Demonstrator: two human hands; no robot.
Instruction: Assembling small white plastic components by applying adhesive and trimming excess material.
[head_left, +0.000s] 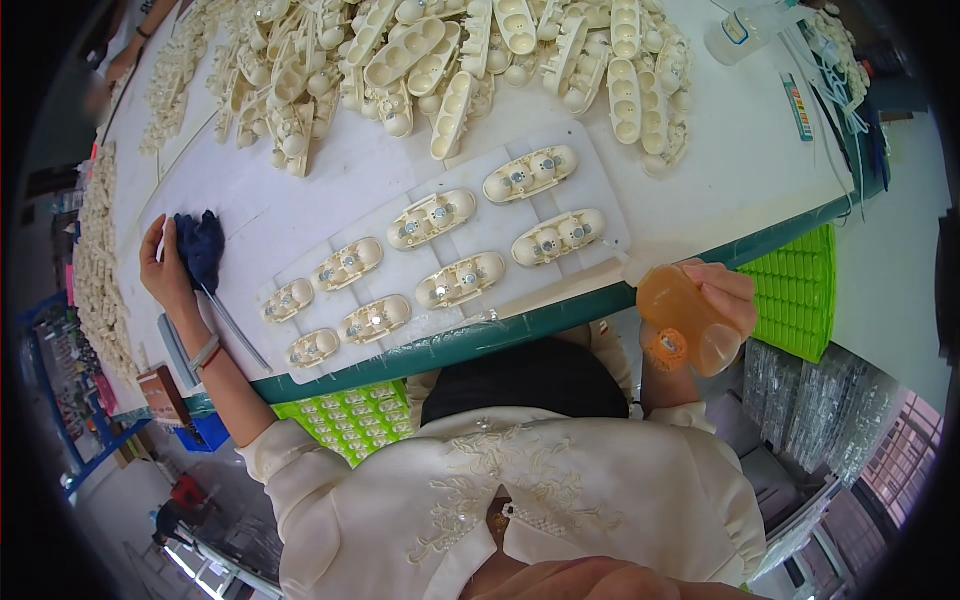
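My right hand (728, 295) is wrapped round a see-through plastic bottle (672, 298) of amber liquid, tilted over the table's near edge at the right. My left hand (165, 265) is raised at the left side of the table, fingers apart, right beside a crumpled dark blue cloth (203, 246); whether it touches the cloth I cannot tell. A thin grey rod (236, 328) runs from under the cloth toward me. Between my hands lies a white board (395, 268) bearing two rows of long cream plastic shells (432, 220), each with rounded domes and small shiny metal parts.
A heap of cream shells (455, 112) covers the far side. A clear bottle with a label (738, 36) and pale tubing (822, 75) are at the far right. Green trays (795, 295) sit below the table's green edge (560, 312). Another person's arm (125, 60) shows far left.
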